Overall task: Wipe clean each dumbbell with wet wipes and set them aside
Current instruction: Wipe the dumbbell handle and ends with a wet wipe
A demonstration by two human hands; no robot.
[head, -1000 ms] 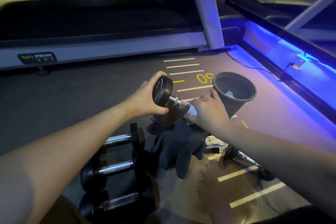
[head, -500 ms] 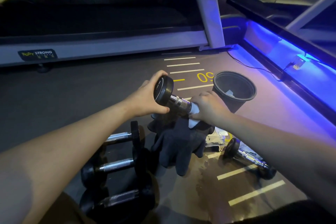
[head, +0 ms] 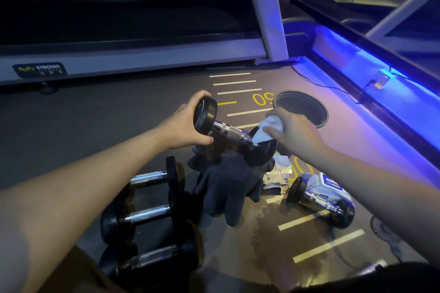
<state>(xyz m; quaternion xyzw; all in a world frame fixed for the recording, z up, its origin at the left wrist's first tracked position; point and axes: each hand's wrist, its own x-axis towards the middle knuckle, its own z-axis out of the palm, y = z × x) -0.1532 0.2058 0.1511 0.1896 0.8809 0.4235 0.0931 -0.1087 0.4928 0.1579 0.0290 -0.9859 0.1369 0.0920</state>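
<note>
dim gym floor [head: 119, 126] with yellow and white ruler markings, blue strip light along the right wall. treadmill [head: 133, 54] spans the back, its label reading "body strong". black bin [head: 319, 112] stands on the floor behind the right hand. dark gloves [head: 228, 183] lie in a heap at centre. three dumbbells [head: 147, 216] lie side by side on the floor at lower left; a fourth dumbbell [head: 319, 202] lies at lower right, just in front of a wet wipes pack [head: 331, 183]. wet patch on the floor near the gloves. held dumbbell [head: 228, 131] is raised above the gloves, tilted, far end lower. left hand [head: 183, 126] grips its upper head, fingers curled round the rim. right hand [head: 295, 133] pinches a white wipe [head: 266, 131], bunched, pressed against the lower head where the chrome handle meets it.
</note>
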